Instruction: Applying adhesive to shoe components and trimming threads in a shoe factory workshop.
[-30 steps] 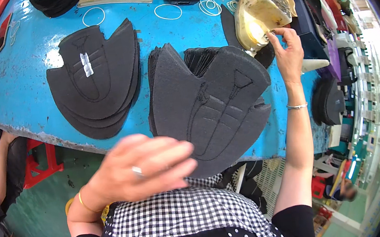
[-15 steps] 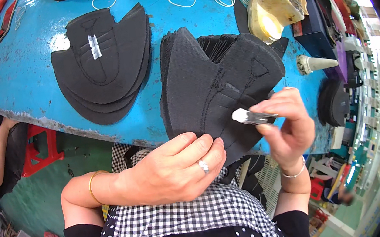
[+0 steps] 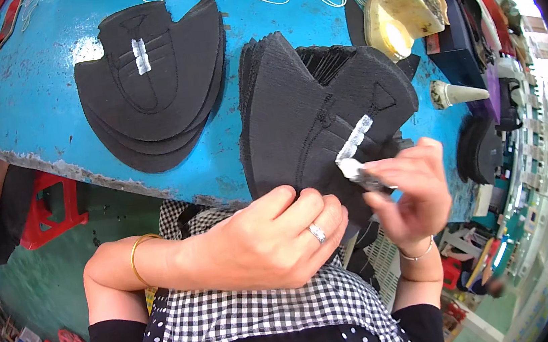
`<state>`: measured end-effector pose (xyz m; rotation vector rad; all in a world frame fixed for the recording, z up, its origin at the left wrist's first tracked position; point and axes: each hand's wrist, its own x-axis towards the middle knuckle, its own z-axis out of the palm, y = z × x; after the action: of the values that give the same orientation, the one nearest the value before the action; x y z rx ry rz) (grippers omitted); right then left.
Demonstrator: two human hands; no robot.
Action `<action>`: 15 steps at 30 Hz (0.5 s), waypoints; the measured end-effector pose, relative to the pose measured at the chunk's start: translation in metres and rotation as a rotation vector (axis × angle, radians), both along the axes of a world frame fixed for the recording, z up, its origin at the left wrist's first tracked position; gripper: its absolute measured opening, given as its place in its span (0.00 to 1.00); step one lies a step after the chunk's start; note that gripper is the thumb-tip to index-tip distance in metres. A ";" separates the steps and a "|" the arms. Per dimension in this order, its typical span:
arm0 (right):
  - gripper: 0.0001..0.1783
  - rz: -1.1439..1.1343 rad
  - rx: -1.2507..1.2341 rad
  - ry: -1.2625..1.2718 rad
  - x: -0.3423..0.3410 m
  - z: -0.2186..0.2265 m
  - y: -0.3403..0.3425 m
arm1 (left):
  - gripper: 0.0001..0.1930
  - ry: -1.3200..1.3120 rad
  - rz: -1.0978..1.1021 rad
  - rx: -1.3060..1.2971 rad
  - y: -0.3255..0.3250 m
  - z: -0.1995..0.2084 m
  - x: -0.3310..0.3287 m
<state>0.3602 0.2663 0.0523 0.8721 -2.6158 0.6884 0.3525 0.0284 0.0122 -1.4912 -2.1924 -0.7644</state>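
Now, line by line, largest first.

Table [image 3: 42, 89]: blue worn top, chipped along its near edge; it carries two stacks of black cut pieces.

Near stack of black pieces [image 3: 293, 101]: fanned pile of dark textured fabric shapes at the table's near edge, overhanging toward the person. The top piece shows stitched lines and a triangle. Since half a second ago a white streak [image 3: 358, 136] has appeared on it, running diagonally from the brush up toward the triangle.

Far stack of black pieces [image 3: 149, 84]: lies to the left, apart from the near stack, with a short white streak on its top piece; unchanged.

Left hand [image 3: 268, 239]: fingers curled over the lower edge of the near stack, pressing it down, a ring showing. It sits in nearly the same place as before.

Right hand [image 3: 411, 189]: clenched around a small brush [image 3: 353, 165], its white tip touching the top piece at the streak's lower end. Earlier the brush was held just off the fabric.

Glue pot [image 3: 404, 11]: yellowish crusted block on the table behind the near stack.
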 end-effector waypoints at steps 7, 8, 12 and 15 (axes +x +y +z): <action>0.18 -0.273 -0.615 0.156 -0.010 0.000 0.026 | 0.19 0.147 0.347 0.301 -0.047 0.001 -0.011; 0.17 -0.262 -0.631 0.132 -0.010 -0.002 0.026 | 0.21 0.037 0.416 0.163 -0.067 0.006 -0.015; 0.15 -0.124 -0.456 -0.010 -0.006 -0.009 0.017 | 0.29 -0.127 0.674 -0.005 -0.090 -0.004 -0.041; 0.14 -0.084 -0.333 -0.101 -0.005 -0.007 0.007 | 0.25 -0.358 0.378 0.214 -0.073 -0.007 -0.028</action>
<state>0.3553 0.2731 0.0450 0.6396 -2.5012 1.1286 0.3242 -0.0444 0.0052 -0.8502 -2.4493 -1.1542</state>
